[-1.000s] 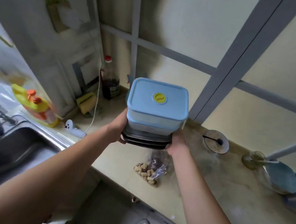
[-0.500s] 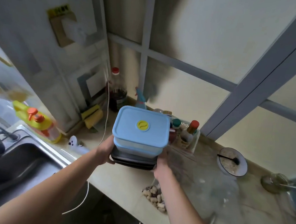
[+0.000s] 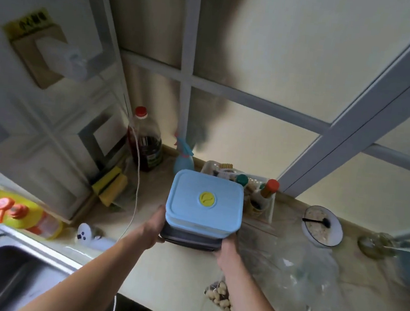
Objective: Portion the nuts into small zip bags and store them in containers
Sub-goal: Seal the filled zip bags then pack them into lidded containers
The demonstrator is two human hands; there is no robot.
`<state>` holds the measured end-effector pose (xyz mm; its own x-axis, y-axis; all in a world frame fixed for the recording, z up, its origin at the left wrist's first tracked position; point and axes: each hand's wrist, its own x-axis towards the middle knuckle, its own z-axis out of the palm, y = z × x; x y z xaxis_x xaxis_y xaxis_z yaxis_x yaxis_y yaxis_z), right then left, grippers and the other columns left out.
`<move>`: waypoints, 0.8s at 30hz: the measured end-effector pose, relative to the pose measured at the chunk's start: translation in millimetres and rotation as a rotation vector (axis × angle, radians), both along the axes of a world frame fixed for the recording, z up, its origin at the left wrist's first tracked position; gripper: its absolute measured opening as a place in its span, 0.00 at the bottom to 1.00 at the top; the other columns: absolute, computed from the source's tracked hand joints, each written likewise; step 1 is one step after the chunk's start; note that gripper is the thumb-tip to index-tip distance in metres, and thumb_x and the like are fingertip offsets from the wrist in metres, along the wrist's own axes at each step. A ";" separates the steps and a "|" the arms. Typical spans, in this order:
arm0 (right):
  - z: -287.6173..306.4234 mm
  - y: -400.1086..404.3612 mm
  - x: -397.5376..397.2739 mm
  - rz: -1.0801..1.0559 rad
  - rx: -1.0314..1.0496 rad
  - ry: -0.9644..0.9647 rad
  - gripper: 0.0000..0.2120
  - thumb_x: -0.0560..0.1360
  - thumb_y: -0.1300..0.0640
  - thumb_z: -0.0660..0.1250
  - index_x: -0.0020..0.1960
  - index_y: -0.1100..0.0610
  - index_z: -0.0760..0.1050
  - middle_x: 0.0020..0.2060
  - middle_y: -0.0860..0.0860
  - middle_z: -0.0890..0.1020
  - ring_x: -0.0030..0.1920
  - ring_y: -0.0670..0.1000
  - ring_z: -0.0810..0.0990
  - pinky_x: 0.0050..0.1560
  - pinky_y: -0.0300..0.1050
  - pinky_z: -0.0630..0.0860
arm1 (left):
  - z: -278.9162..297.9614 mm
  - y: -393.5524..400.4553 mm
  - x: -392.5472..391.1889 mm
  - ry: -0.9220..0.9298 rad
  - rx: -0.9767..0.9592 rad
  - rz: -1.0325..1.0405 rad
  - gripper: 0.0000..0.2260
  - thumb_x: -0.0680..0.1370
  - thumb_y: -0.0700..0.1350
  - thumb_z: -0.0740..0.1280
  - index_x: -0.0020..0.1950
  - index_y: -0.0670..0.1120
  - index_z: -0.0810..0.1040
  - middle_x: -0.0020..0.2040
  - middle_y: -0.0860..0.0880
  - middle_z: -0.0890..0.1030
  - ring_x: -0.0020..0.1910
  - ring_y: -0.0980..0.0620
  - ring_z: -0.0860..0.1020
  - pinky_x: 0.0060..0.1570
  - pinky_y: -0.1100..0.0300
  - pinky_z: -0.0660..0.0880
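A: Head view, item one: stack (image 3: 202,209) of lidded tubs, blue lid with a yellow disc on top, darker tubs beneath. Position?

B: Held just above the counter (image 3: 175,272), in front of the condiment rack (image 3: 261,193). Left hand (image 3: 153,228) grasps the stack's left side, right hand (image 3: 225,248) its near right corner; both are curled on the lower tubs.

A: Item two: nuts (image 3: 220,298)?

B: In a clear bag, nearer the counter edge than the stack, partly behind the right forearm.

A: Step in hand?

B: Likely bringing the tubs to the work spot; no portioning looks started. Next calls for setting the stack down level, beside the nuts, then freeing both hands for bags.

A: Orientation?

B: Lid up, stack upright. Long axis seems to run left-right, though the lid looks nearly square.
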<state>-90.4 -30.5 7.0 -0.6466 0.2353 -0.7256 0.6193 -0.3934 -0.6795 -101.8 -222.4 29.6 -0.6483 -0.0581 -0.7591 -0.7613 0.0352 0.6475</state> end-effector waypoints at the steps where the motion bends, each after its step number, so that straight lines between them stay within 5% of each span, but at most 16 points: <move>1: 1.0 -0.7 -2.6 -0.009 -0.003 -0.008 0.20 0.75 0.40 0.66 0.59 0.50 0.82 0.54 0.54 0.87 0.57 0.59 0.84 0.64 0.64 0.78 | -0.2 0.3 -3.5 0.007 0.000 0.003 0.16 0.83 0.58 0.53 0.56 0.52 0.77 0.52 0.48 0.82 0.51 0.46 0.78 0.53 0.48 0.75; 5: 12.8 -8.4 -9.9 -0.059 0.040 -0.004 0.16 0.79 0.44 0.65 0.60 0.53 0.81 0.56 0.52 0.85 0.51 0.53 0.82 0.64 0.56 0.78 | -4.1 -3.1 -12.2 0.012 -0.013 -0.019 0.16 0.82 0.61 0.54 0.54 0.56 0.78 0.52 0.48 0.83 0.53 0.44 0.80 0.55 0.43 0.76; 9: 8.9 -9.8 -11.5 -0.086 0.048 0.024 0.15 0.83 0.48 0.62 0.64 0.54 0.79 0.58 0.52 0.83 0.47 0.48 0.80 0.61 0.51 0.76 | 0.8 -1.5 -11.3 0.018 0.000 0.002 0.16 0.82 0.57 0.52 0.51 0.52 0.77 0.49 0.46 0.82 0.45 0.45 0.76 0.46 0.50 0.71; 12: 10.0 -3.5 -11.3 -0.076 0.057 0.002 0.10 0.84 0.51 0.60 0.54 0.53 0.79 0.51 0.50 0.83 0.43 0.47 0.79 0.47 0.44 0.77 | 11.3 1.2 -10.4 0.085 0.028 0.004 0.14 0.84 0.51 0.54 0.48 0.50 0.78 0.47 0.47 0.83 0.42 0.50 0.77 0.41 0.57 0.72; 17: 30.6 8.0 -15.9 -0.016 0.083 -0.044 0.12 0.86 0.55 0.55 0.50 0.54 0.75 0.40 0.49 0.78 0.38 0.48 0.75 0.30 0.37 0.74 | 21.5 -6.5 -14.3 0.217 0.066 0.064 0.16 0.83 0.56 0.58 0.57 0.50 0.82 0.54 0.50 0.86 0.53 0.51 0.83 0.53 0.55 0.78; 19: 39.1 14.0 -17.3 -0.023 0.118 -0.012 0.13 0.85 0.54 0.58 0.48 0.57 0.77 0.40 0.52 0.80 0.40 0.50 0.77 0.35 0.36 0.76 | 30.1 -6.5 -15.5 0.260 0.119 0.131 0.19 0.84 0.57 0.56 0.59 0.49 0.82 0.53 0.50 0.86 0.53 0.52 0.83 0.51 0.57 0.77; 22: 50.7 24.5 -19.0 -0.104 0.164 0.114 0.19 0.79 0.39 0.62 0.57 0.51 0.83 0.52 0.51 0.86 0.54 0.53 0.83 0.60 0.51 0.79 | 51.2 -8.4 -17.7 0.376 0.159 0.288 0.22 0.85 0.57 0.53 0.63 0.46 0.80 0.58 0.46 0.84 0.57 0.51 0.82 0.59 0.55 0.76; 24: 61.4 31.7 -21.1 -0.134 0.237 0.211 0.23 0.76 0.33 0.61 0.56 0.48 0.84 0.51 0.47 0.87 0.56 0.51 0.84 0.59 0.52 0.78 | 63.2 -9.0 -19.9 0.437 0.204 0.306 0.24 0.85 0.57 0.51 0.64 0.44 0.80 0.59 0.46 0.84 0.59 0.49 0.81 0.61 0.53 0.76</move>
